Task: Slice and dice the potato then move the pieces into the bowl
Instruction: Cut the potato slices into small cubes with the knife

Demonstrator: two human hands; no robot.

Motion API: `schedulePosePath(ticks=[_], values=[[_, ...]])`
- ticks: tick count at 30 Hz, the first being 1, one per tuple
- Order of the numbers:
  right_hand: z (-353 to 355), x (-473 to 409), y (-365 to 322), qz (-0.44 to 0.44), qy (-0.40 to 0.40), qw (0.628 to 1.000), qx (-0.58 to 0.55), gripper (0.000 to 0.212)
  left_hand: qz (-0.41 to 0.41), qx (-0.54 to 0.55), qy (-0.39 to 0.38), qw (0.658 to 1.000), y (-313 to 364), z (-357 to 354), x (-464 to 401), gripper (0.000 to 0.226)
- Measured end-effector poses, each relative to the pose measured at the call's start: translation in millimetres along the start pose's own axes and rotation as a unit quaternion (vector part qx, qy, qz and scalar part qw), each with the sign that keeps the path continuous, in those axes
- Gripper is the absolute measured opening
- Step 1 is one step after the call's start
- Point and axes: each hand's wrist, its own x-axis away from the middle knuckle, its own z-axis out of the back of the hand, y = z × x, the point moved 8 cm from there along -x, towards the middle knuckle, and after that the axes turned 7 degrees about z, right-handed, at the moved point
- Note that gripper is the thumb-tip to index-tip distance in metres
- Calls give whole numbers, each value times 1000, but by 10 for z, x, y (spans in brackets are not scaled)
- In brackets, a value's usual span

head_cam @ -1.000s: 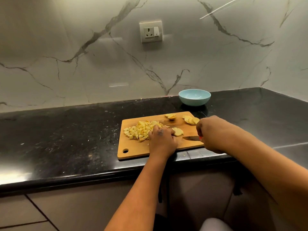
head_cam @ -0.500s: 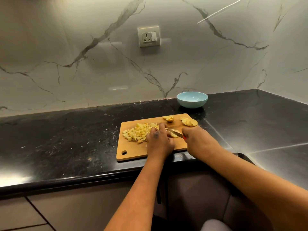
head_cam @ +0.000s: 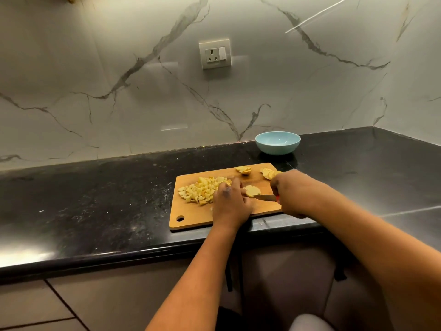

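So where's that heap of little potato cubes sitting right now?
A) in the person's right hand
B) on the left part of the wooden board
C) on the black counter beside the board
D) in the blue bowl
B: the diced potato lies heaped on the left part of the cutting board, while the blue bowl behind the board shows no pieces inside.

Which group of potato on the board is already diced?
The diced pile at the board's left, small cubes beside the left hand; the other groups are round slices.
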Motion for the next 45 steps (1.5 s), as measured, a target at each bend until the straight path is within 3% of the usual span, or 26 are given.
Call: schedulePosePath(ticks=[5,12,20,23,28,30,33,37,45], values=[[291,24,215,-5,96,994,-50,25,-11,22,50,998,70,87,-19,22],[310,-44,418,-18,125,989,-72,30,15,-116,9,993,403,-206,-55,54],[294,-120,506,-16,122,989,-80,36,51,-134,-14,990,361,-372,-245,29],[286,-147,515,-16,115,991,-69,38,15,-106,-65,992,358,-390,-315,29],[211,-198,534,-12,116,990,-74,31,-10,43,-244,969,227,-348,-358,35],[199,-226,526,-13,123,989,-80,31,-2,64,-260,963,167,-305,-357,46],[261,-274,515,-30,144,982,-119,34,5,33,-210,977,167,-261,-311,57],[194,-189,620,-80,249,936,-237,21,-2,-24,-96,995,230,-203,-210,29],[-676,-3,637,-122,217,939,-237,18,-8,24,-92,995,175,-142,-161,27]])
